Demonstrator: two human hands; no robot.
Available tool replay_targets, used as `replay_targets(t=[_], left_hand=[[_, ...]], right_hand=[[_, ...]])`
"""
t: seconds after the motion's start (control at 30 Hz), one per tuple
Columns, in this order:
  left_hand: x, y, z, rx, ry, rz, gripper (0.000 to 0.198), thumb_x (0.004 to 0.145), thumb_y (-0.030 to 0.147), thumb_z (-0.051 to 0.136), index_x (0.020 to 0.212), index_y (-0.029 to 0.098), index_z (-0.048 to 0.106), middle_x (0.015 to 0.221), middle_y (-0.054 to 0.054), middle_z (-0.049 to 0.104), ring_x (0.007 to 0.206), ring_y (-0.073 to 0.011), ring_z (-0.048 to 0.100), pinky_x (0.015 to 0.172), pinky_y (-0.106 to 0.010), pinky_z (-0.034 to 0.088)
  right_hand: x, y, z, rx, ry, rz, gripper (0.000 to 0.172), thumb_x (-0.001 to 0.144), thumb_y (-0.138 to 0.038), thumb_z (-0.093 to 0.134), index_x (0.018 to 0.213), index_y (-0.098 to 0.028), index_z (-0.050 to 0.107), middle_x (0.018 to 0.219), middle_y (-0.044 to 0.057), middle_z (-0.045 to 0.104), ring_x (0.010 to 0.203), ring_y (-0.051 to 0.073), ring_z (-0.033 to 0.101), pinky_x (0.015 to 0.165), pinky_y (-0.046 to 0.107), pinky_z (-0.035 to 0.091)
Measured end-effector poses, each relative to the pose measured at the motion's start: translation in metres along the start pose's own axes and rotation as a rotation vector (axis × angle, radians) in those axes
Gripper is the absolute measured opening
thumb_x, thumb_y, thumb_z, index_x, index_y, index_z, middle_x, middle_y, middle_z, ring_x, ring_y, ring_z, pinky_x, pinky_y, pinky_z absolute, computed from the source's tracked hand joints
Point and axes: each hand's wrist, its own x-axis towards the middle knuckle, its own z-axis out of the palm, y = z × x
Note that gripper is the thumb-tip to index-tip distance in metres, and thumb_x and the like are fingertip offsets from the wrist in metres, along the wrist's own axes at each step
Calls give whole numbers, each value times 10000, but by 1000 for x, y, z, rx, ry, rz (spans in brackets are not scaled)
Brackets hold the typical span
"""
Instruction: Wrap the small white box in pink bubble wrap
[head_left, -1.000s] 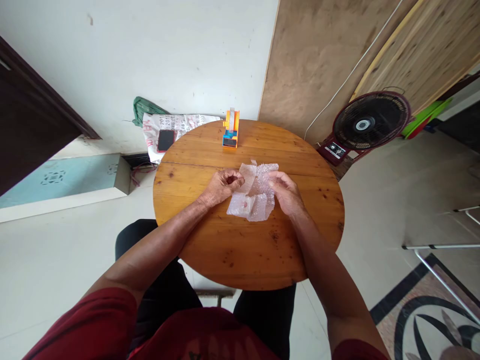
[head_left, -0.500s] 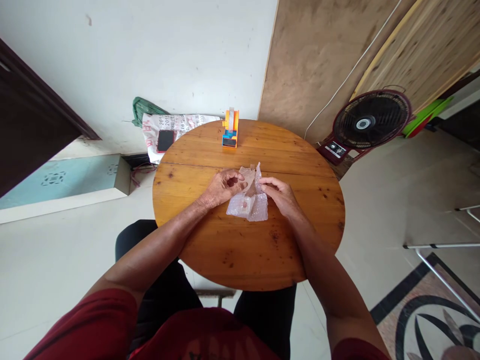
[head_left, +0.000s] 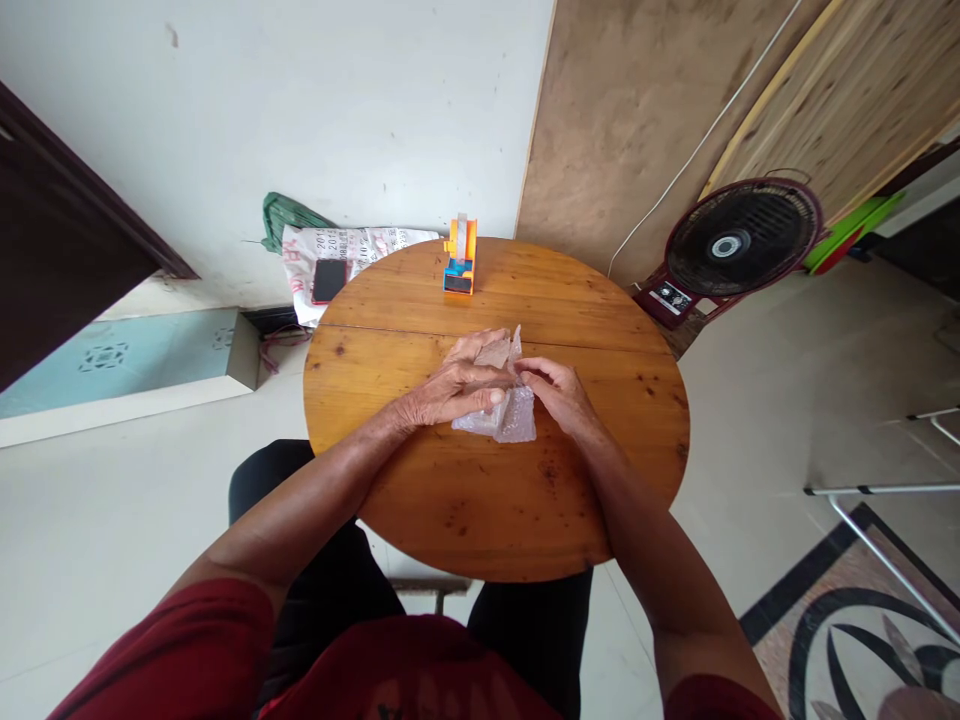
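A sheet of clear bubble wrap (head_left: 516, 415) lies partly folded on the round wooden table (head_left: 480, 510), one narrow edge of it standing up at the far right. My left hand (head_left: 457, 385) rests across its left and middle part, fingers stretched out and spread. On the right side, my right hand (head_left: 559, 388) pinches the raised edge of the wrap between thumb and fingers. Whatever may lie inside the folds is hidden beneath my left hand.
An orange and blue tape dispenser (head_left: 460, 260) stands at the table's far edge. Behind the table's left side, a dark phone (head_left: 329, 281) lies on a printed white sack (head_left: 300, 262). A fan (head_left: 727, 245) stands beyond the table to the right.
My left hand has opened from a curl and flattened down over the bubble wrap. My right hand stays at the wrap's right edge, shifted slightly.
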Motion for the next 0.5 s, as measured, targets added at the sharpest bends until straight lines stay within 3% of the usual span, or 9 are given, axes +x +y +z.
replay_targets(t=[0.17,0.37,0.5], left_hand=[[0,-2,1,148,-15,18,511,954,575,433,872,225,796,1497,-82,475,1489,-347,217,1213,-555,163],[0,-10,-2,325,172,2,570,972,549,390,766,163,755,1382,-148,537,1326,-335,416,1142,-523,296],[1,-15,-2,317,321,-110,461,913,539,516,750,155,714,1196,-157,597,1136,-300,542,1028,-471,418]], right_hand=[[1,3,0,22,42,-15,245,800,-374,648,965,-223,750,988,45,765,904,209,689,846,358,526],[3,8,-5,81,245,-12,246,777,-415,673,893,-212,749,925,39,754,867,206,659,799,342,514],[3,8,-8,85,281,3,275,785,-447,664,892,-209,751,901,41,745,820,199,643,725,323,508]])
